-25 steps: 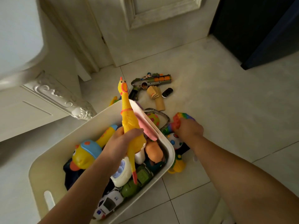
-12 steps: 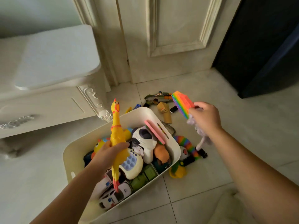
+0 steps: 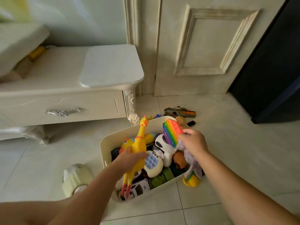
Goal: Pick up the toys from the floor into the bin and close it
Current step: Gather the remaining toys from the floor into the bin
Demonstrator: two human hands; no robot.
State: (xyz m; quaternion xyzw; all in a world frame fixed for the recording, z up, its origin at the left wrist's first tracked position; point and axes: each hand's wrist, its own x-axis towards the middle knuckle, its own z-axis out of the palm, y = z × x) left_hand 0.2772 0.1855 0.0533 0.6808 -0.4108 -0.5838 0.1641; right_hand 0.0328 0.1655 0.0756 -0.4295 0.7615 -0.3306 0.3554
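Bin [image 3: 113, 140]: on the floor, heaped with toys, no lid on.
Left hand [image 3: 129, 157]: grip clamped on rubber chicken [image 3: 138, 148] over bin.
Right hand [image 3: 193, 142]: clutching rainbow pop toy [image 3: 172, 132] above bin.
Left: toy gun [image 3: 180, 111], yellow toy [image 3: 191, 181] on floor [image 3: 227, 143]; closing.

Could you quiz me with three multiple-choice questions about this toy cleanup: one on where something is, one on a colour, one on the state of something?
1. Where is the toy gun?
A. in the bin
B. on the floor beyond the bin
C. on the cabinet

2. What colour is the rubber chicken?
A. yellow
B. green
C. purple

3. What is the state of the bin?
A. closed with a lid
B. open and empty
C. open and crowded with toys

Answers:
1 B, it lies on the tiles near the door.
2 A, the left hand holds its yellow body.
3 C, toys show inside and no lid covers it.
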